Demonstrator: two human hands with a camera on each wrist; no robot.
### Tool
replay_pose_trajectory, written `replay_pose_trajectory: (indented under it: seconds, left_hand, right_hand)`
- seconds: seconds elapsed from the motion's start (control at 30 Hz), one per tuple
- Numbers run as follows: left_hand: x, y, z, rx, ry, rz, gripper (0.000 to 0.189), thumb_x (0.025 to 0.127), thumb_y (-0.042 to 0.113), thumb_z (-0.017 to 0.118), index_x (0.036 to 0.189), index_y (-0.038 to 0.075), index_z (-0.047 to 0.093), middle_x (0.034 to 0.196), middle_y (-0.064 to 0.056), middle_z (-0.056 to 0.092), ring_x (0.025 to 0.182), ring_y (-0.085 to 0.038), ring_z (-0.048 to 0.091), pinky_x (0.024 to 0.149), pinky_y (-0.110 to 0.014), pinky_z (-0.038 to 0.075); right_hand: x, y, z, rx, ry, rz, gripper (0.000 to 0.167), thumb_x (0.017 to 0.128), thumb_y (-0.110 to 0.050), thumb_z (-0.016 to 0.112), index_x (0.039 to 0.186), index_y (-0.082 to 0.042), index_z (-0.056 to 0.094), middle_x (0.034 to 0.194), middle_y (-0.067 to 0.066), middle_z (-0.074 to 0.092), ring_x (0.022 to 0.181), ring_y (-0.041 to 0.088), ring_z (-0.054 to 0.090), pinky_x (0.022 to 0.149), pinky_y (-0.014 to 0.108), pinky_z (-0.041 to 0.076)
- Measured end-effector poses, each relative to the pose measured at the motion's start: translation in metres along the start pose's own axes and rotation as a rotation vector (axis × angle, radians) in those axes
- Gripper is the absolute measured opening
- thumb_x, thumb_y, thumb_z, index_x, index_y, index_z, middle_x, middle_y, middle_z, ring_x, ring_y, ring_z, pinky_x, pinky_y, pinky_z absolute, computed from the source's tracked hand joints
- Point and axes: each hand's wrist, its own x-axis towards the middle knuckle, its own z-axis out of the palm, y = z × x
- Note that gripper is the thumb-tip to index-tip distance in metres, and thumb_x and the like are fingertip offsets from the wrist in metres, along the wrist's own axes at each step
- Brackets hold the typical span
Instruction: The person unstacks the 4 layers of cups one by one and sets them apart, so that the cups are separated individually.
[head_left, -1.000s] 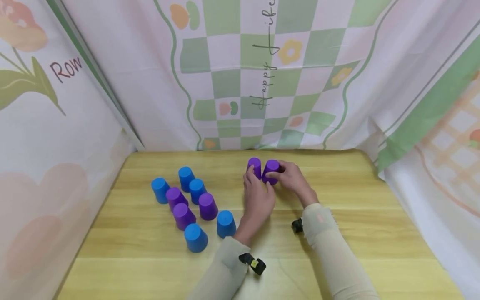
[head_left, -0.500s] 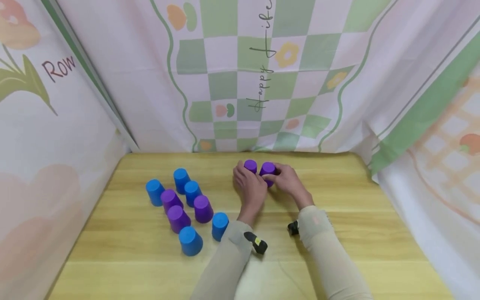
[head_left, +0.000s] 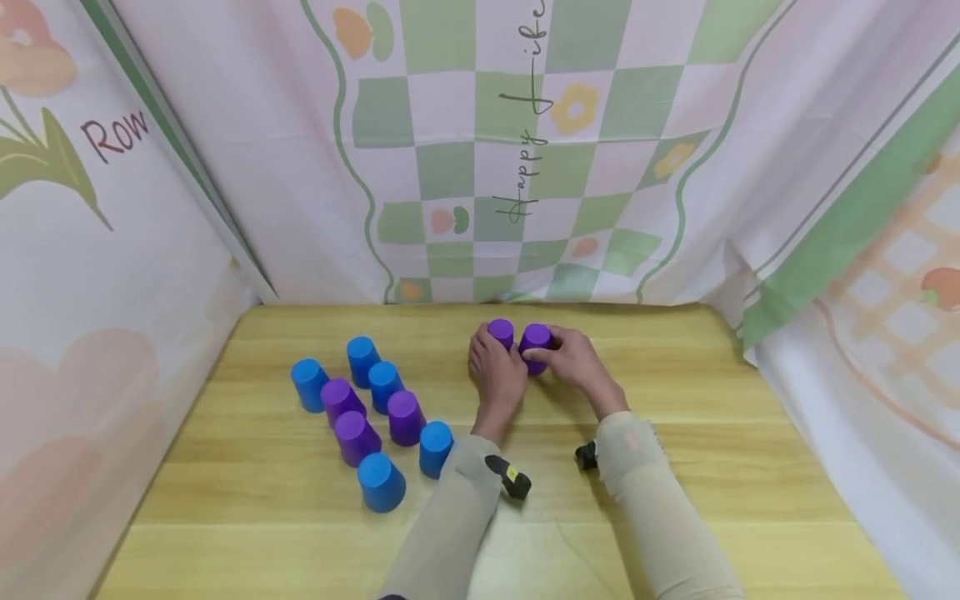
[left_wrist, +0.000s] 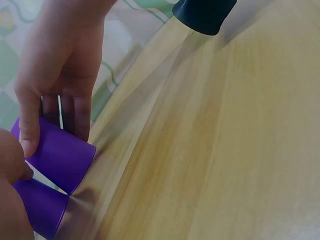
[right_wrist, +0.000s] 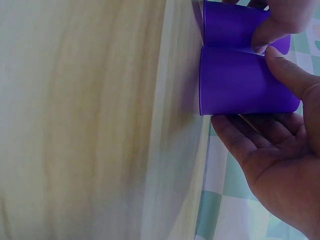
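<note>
Two purple cups stand upside down side by side near the table's back edge, their lower rims meeting in the wrist views. My left hand (head_left: 501,375) grips the left purple cup (head_left: 501,332), fingers round its far left side and thumb at its front. The right purple cup (head_left: 536,337) is held by my right hand (head_left: 579,362). In the right wrist view the thumb lies on that cup's near side, with the fingers along its outer side. My two thumbs are close together between the cups. Much of the left cup is hidden behind my left hand in the head view.
To the left, several upturned blue and purple cups stand in a loose group, among them a blue cup (head_left: 381,482) at the front. Another blue cup (head_left: 436,448) is right beside my left sleeve. A patterned curtain (head_left: 525,167) hangs along the back edge of the wooden table (head_left: 600,542).
My left hand has moved from in front of the left purple cup to wrap round its left side. The right hand keeps its hold. The head view has shifted slightly.
</note>
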Motion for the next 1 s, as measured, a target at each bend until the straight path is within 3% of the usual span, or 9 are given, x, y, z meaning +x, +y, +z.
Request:
replay_pose_trajectory:
  seconds: [0.23,0.6,0.8,1.0]
  left_hand:
    - [-0.003,0.001,-0.004,-0.013,0.016,-0.015,0.061,0.1,0.015,0.07,0.15,0.0,0.038,0.143,-0.023,0.051,0.133,-0.042,0.053,0.115,-0.056,0.042]
    - [-0.017,0.01,-0.023,-0.039,0.045,-0.002,0.06,0.098,0.008,0.07,0.148,-0.003,0.038,0.141,-0.026,0.05,0.13,-0.043,0.054,0.116,-0.055,0.042]
    - [-0.031,0.017,-0.036,-0.017,0.006,0.036,0.061,0.1,0.01,0.068,0.15,0.0,0.036,0.142,-0.024,0.05,0.132,-0.042,0.054,0.117,-0.055,0.042]
    - [-0.052,0.024,-0.058,-0.01,-0.072,0.052,0.065,0.1,0.011,0.068,0.154,0.002,0.034,0.145,-0.023,0.05,0.131,-0.042,0.056,0.115,-0.054,0.045]
  right_hand:
    - [-0.001,0.001,0.001,0.001,0.002,0.001,0.052,0.096,-0.032,0.078,0.138,-0.004,0.067,0.128,0.021,0.073,0.117,0.037,0.069,0.104,0.052,0.055]
    - [0.002,0.004,0.002,-0.005,-0.001,-0.005,0.048,0.095,-0.034,0.079,0.132,-0.005,0.071,0.122,0.02,0.075,0.111,0.037,0.07,0.101,0.051,0.056]
    - [0.001,0.003,0.0,0.004,0.004,0.005,0.045,0.094,-0.036,0.08,0.128,-0.006,0.072,0.119,0.018,0.076,0.108,0.035,0.071,0.098,0.05,0.058]
    - [0.001,0.003,0.001,0.025,-0.004,0.012,0.045,0.094,-0.036,0.08,0.127,-0.007,0.072,0.119,0.017,0.076,0.11,0.035,0.071,0.101,0.05,0.057]
